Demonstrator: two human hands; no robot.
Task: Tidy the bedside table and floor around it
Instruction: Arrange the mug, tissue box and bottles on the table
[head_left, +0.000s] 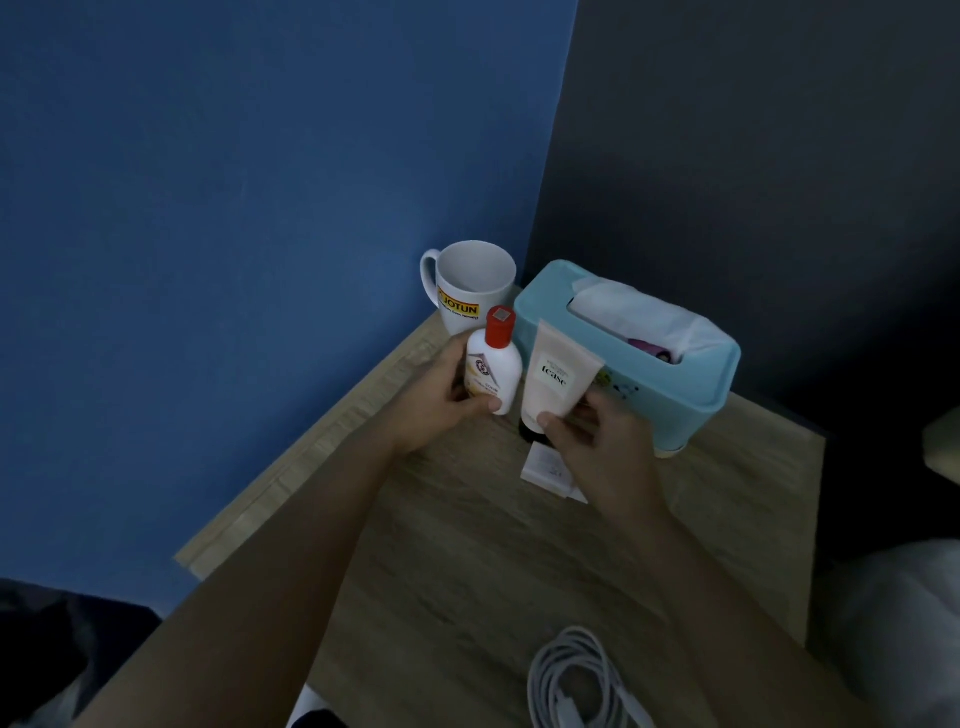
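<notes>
My left hand (439, 396) grips a small white bottle with a red cap (496, 364), held upright just above the wooden bedside table (467, 545). My right hand (597, 441) holds a pale pink tube (556, 376) standing on its dark cap, right beside the bottle. A white mug with a yellow logo (470, 286) stands behind the bottle in the table's far corner. A light blue tissue box (649, 364) with a white tissue poking out sits just behind the tube.
A small white packet (545, 465) lies on the table under my right wrist. A coiled white cable (576, 680) rests at the near edge. Blue wall at left, dark wall behind, and pale bedding (904, 623) at right.
</notes>
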